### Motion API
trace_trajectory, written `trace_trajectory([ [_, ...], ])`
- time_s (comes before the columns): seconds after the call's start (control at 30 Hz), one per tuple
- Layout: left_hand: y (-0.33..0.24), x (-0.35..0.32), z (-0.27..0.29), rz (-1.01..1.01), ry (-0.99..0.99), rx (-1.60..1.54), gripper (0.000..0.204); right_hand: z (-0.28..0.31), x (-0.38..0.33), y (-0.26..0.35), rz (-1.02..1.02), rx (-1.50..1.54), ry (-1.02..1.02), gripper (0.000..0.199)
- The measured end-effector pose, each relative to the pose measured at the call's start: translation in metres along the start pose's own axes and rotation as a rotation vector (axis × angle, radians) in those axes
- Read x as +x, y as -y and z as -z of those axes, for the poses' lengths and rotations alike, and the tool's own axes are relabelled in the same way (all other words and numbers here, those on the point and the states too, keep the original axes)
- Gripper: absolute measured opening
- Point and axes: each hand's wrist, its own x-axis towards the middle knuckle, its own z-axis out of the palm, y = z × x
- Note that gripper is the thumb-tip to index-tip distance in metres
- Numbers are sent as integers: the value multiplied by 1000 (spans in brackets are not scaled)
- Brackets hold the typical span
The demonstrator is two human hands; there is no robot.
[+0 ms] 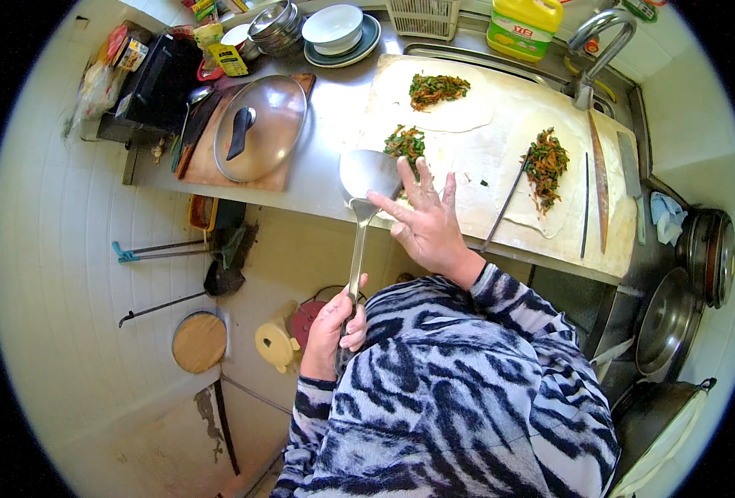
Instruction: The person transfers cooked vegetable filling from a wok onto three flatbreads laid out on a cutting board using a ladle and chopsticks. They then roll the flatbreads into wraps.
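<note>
My left hand (334, 328) is wrapped round the dark handle of a metal wok spatula (370, 176), whose wide blade is raised over the counter's front edge. Fingers spread, my right hand (431, 222) is at the blade's right edge; whether the fingertips touch it I cannot tell. Behind the blade, partly hidden, a heap of chopped green and orange vegetable filling (405, 143) lies on the pale board (467, 187). Similar filling sits on a dough sheet (477, 108) at the back and on another dough sheet (517, 170) to the right, where a dark chopstick (504, 207) rests.
A second chopstick (585, 207) and a rolling pin (597, 178) lie at the board's right. Left stands a glass lid (272, 124) on a wooden board (210, 153). Bowls (332, 29), a yellow jug (523, 31) and a tap (604, 37) are behind; pans (666, 319) stand right.
</note>
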Motion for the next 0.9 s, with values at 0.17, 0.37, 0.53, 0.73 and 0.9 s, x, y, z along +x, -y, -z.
trace_trajectory([
  [0.17, 4, -4, 10, 3, 65, 30, 46, -8, 13, -29, -51, 48, -81, 53],
  [0.37, 5, 0, 14, 29, 48, -18, 45, -24, 12, -67, -132, -54, -46, 61],
  [0.53, 1, 2, 11, -60, -18, -38, 49, -30, 3, -96, -219, -112, -30, 55],
  [0.73, 2, 9, 7, -98, -113, -3, 47, -44, 3, -123, -348, -178, 29, 57],
  [0.9, 4, 13, 2, -87, -127, 9, 45, -50, 4, -138, -395, -258, 116, 53],
])
